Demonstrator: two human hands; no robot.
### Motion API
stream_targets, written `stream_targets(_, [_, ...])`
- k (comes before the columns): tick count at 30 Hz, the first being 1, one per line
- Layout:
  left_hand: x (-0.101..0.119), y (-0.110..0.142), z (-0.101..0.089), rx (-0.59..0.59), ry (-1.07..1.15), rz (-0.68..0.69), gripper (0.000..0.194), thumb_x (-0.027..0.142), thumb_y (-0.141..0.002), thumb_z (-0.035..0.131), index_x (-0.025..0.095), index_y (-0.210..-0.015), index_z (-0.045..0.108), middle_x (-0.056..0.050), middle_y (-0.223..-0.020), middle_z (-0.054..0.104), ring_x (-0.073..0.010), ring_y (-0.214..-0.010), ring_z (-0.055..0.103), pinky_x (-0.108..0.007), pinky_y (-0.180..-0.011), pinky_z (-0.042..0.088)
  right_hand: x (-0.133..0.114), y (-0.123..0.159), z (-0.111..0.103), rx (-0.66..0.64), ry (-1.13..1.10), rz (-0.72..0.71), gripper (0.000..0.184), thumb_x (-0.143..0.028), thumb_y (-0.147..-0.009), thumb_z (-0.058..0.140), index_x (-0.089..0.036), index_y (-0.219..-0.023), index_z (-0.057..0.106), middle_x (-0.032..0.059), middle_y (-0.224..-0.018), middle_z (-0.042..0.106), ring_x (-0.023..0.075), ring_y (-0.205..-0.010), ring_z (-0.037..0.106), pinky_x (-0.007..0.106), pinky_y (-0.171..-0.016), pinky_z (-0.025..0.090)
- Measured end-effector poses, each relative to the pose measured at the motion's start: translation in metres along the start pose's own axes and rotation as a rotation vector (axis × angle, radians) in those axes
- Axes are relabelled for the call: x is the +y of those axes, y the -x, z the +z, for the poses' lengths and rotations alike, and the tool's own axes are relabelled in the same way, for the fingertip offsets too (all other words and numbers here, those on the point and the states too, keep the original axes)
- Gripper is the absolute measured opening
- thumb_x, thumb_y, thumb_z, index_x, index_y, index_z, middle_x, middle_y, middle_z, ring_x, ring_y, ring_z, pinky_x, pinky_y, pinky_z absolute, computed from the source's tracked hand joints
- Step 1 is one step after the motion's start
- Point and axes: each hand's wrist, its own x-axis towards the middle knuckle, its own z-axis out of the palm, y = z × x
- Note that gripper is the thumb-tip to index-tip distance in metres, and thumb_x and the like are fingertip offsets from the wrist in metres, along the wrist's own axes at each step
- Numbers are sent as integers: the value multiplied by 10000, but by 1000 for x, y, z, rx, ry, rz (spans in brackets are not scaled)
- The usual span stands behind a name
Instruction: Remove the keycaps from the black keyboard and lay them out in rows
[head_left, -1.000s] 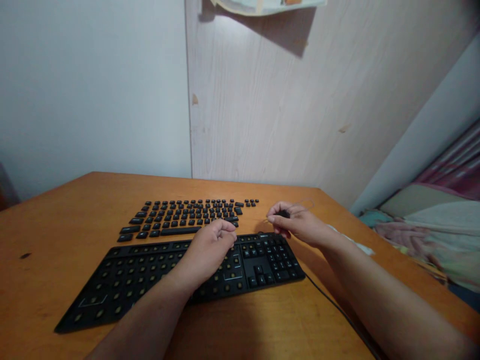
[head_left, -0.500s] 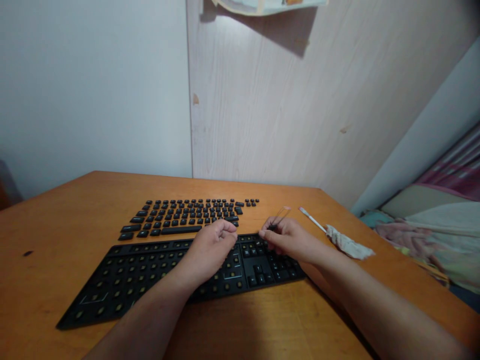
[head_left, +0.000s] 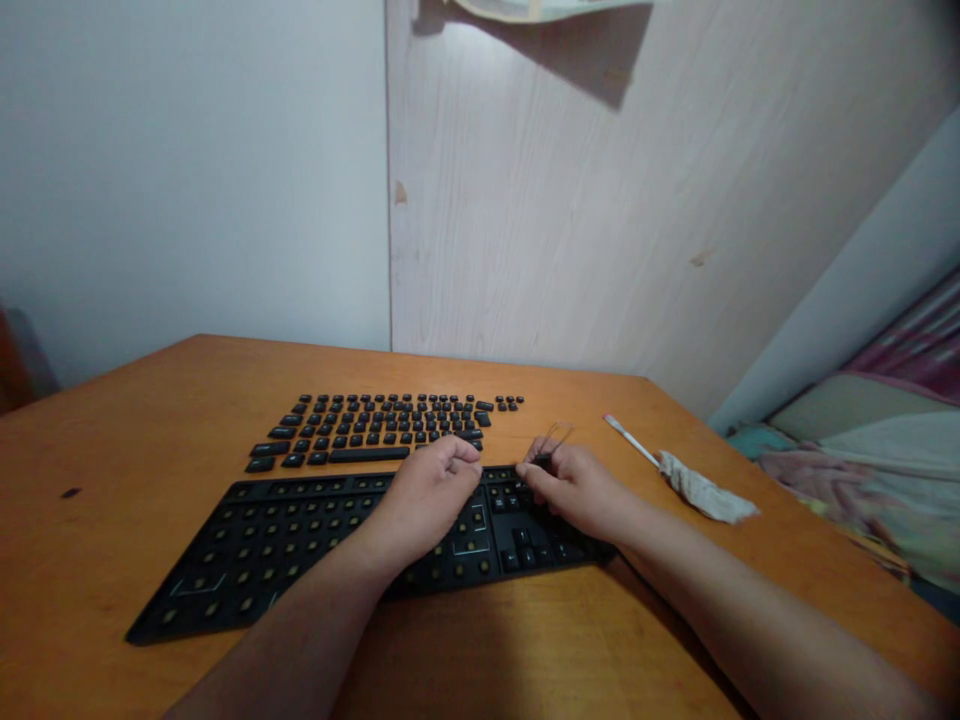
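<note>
A black keyboard [head_left: 300, 535] with most keycaps removed lies on the wooden table [head_left: 112, 420]. Behind it, several loose black keycaps [head_left: 379, 428] are laid out in rows. My left hand [head_left: 427, 495] rests curled in a loose fist on the keyboard's middle, with nothing visible in it. My right hand [head_left: 574, 490] is closed in a pinch on a thin wire keycap puller [head_left: 553, 440], over the keys at the keyboard's right end.
A white-handled stick with a wadded cloth [head_left: 694, 485] lies on the table to the right. A pale wood panel and white wall stand behind. Bedding [head_left: 862, 450] lies beyond the table's right edge. A cable runs under my right forearm.
My right hand has come down and leftward from behind the keyboard onto its right-end keys with the puller. The stick with cloth became visible. My left hand barely moved.
</note>
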Motion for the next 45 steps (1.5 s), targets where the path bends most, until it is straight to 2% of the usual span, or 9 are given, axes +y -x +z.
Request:
stream_targets(11, [-2,-1,2,-1,-8,28,177,304,-811,577,178,-929,613,-2,-752,648,-164,-708,599,-264,-642,425,-3,2,11,17,152,-49,219,-279,-920,491,-214,-711,504,-1,-662,578,148,-611,531,273,-586,361])
stream_targets(18, [-5,-2,3,-3,-24,42,185,317,-805,582,182,-923,629,-7,-754,660,-169,-707,608,-268,-637,434,1,-3,9,31,-59,50,134,-275,-888,499,-207,-783,548,-29,-622,554,143,-605,534,249,-576,395])
stream_targets(25, [-5,-1,4,-7,-50,69,200,333,-822,564,182,-932,634,-31,-807,684,-188,-749,633,-287,-676,460,1,-5,12,59,-27,50,124,-291,-865,542,-212,-808,618,14,-748,661,173,-681,586,278,-625,432])
stream_targets(29, [-7,-2,5,-33,-47,74,203,340,-832,559,187,-941,635,-40,-830,692,-195,-775,644,-288,-684,467,1,-4,12,110,65,58,213,-346,-883,539,-208,-729,588,18,-678,630,174,-632,564,281,-588,402])
stream_targets(35, [-7,-1,6,-98,-46,104,183,321,-827,559,185,-913,644,-43,-821,682,-192,-764,639,-289,-677,475,-1,-2,11,152,19,33,174,-274,-879,501,-206,-750,597,13,-692,623,168,-653,573,271,-589,401])
stream_targets(45, [-4,1,6,-94,-94,125,157,294,-826,550,190,-901,641,-41,-830,666,-183,-763,622,-286,-695,482,0,-1,12,205,6,88,262,-323,-864,501,-222,-622,493,-3,-575,551,159,-569,525,278,-555,373])
